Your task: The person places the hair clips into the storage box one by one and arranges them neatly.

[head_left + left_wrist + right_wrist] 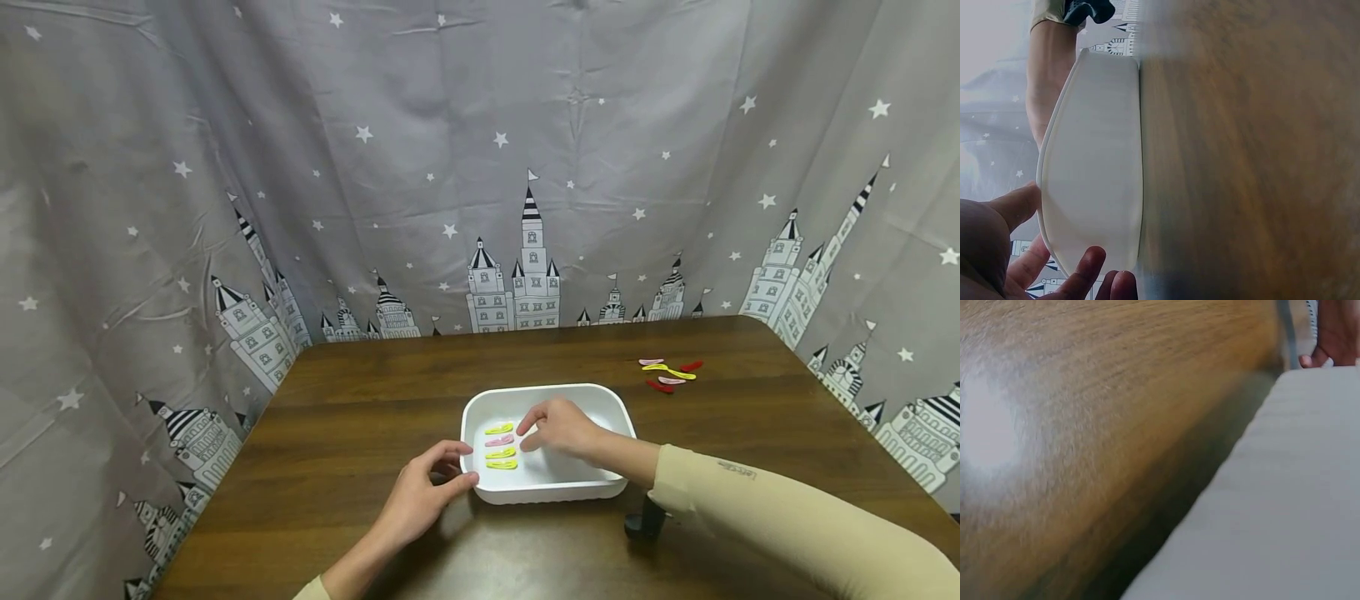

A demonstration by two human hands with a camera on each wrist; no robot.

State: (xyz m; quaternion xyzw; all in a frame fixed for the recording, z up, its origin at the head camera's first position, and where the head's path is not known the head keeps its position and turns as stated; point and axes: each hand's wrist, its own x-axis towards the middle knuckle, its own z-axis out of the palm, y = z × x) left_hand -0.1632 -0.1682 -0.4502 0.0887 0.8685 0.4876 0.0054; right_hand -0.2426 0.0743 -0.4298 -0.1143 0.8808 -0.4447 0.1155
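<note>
A white tray (555, 496) stands on the table with several snap hair clips lying in a column at its left side. Three are yellow, among them the nearest yellow hair clip (502, 464), and one is a pink hair clip (499, 440). My left hand (420, 497) rests against the tray's left end, thumb and fingers spread; in the left wrist view, the fingers (1088, 265) lie at the tray's outer wall (1091, 156). Inside the tray, just right of the clips, hovers my right hand (562, 427), fingers loosely bent, thumb and forefinger apart, nothing visible between them.
More hair clips lie loose at the table's back right: a red hair clip (660, 387), another red one, yellow ones and pink ones. A dark device (645, 521) hangs under the right wrist. Behind the brown table (360, 433) hangs a grey castle-print curtain (450, 167).
</note>
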